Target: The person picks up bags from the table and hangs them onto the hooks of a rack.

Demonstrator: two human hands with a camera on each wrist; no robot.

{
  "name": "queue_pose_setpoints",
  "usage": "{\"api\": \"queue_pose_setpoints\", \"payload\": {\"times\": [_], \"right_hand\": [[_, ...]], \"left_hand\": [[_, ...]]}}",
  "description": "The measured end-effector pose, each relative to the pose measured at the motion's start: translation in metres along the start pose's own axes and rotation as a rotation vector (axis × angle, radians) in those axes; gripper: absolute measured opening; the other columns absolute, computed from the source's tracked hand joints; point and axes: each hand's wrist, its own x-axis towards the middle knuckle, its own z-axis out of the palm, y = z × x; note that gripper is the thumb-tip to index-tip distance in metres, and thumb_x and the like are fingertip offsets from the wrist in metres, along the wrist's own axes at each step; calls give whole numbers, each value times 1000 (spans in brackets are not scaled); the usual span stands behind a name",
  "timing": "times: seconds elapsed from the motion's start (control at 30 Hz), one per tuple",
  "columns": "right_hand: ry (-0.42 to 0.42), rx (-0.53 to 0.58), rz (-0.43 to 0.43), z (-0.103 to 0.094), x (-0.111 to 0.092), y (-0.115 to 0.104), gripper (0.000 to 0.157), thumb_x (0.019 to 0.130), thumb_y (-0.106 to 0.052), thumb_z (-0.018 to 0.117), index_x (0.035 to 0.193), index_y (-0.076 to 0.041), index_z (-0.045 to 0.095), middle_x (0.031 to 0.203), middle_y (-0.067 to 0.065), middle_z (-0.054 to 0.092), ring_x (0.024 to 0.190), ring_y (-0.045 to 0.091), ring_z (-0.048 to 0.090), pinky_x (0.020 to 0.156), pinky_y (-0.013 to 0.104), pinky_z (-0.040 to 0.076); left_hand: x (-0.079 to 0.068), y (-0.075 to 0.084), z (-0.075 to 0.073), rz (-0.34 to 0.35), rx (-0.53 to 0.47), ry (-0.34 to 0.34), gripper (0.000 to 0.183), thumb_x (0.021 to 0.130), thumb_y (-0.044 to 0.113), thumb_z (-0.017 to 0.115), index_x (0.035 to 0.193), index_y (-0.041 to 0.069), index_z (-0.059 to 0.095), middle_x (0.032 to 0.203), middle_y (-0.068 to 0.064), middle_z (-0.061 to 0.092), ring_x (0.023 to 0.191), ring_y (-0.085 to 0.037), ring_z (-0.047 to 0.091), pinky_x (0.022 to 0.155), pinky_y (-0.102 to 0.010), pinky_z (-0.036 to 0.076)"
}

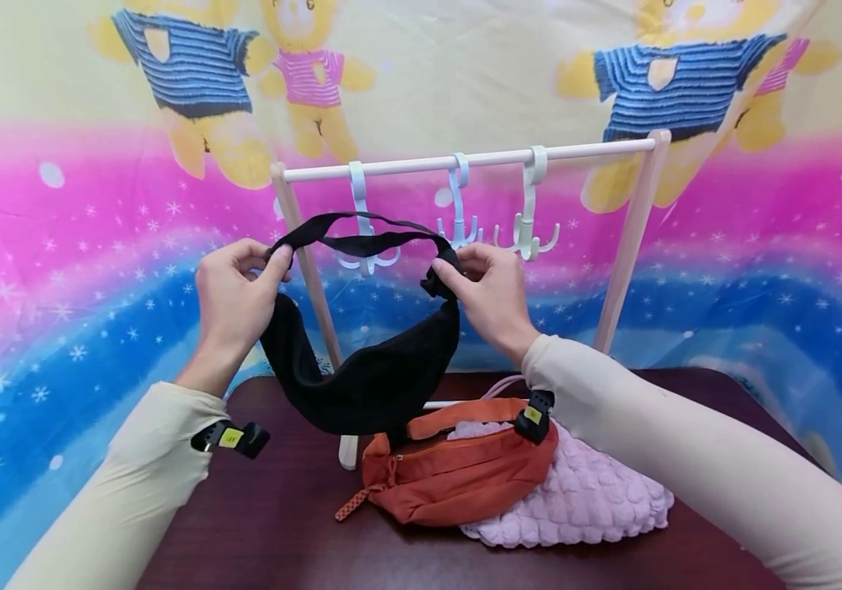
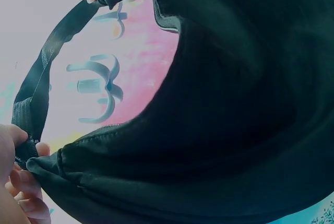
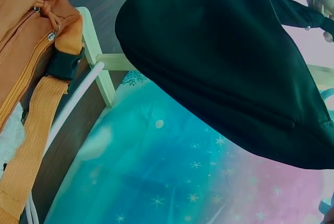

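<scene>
A black shoulder bag (image 1: pixel 369 381) hangs in the air in front of a wooden rack, its body sagging between both hands. My left hand (image 1: pixel 238 291) pinches one end of its strap (image 1: pixel 369 243), where the strap meets the bag. At the opposite end, my right hand (image 1: pixel 493 295) grips the strap near a bunched piece of webbing. The left wrist view shows the bag's zipper (image 2: pixel 167 25) along its upper edge. In the right wrist view the dark underside of the bag (image 3: pixel 214 62) fills the upper middle.
Behind the bag, several-pronged hooks, pale blue (image 1: pixel 459 201) and cream (image 1: pixel 527 209) among them, hang from the rack's bar (image 1: pixel 590 151). An orange-red waist bag (image 1: pixel 458 479) lies on a pink puffy quilted item (image 1: pixel 598 500) on the dark table (image 1: pixel 266 524). A printed cloth (image 1: pixel 82 246) covers the back.
</scene>
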Motion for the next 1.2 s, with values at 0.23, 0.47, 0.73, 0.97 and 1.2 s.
{"api": "queue_pose_setpoints", "payload": {"times": [0.23,0.47,0.73,0.97,1.2], "right_hand": [[14,-25,33,3,1,2,27,95,-28,72,108,-4,72,103,13,77,95,20,73,91,37,56],[35,-25,36,4,4,4,26,96,-27,72,106,-4,71,100,14,76,93,21,72,90,37,55],[48,-29,49,6,5,4,25,95,-27,72,105,-4,71,99,14,76,91,21,72,88,36,54],[42,-28,63,8,5,4,25,95,-27,72,105,-4,71,99,13,76,91,21,71,88,36,55],[43,-51,68,8,5,5,25,95,-27,72,106,-5,71,100,13,76,92,22,70,90,38,54]], "left_hand": [[2,-1,6,6,24,45,33,97,41,66,92,10,76,76,4,74,46,-7,51,51,-22,39],[4,0,8,-7,26,60,34,96,43,66,91,11,77,76,6,73,49,-6,53,52,-22,39],[7,-1,11,-24,22,52,35,96,43,66,94,11,77,81,-3,75,53,-5,56,54,-22,41],[8,-3,13,-28,53,57,35,96,44,66,94,11,77,83,-6,75,53,-3,55,54,-22,41],[9,-5,15,-18,94,58,34,97,42,65,93,10,76,85,-11,76,53,-1,54,56,-22,41]]}}
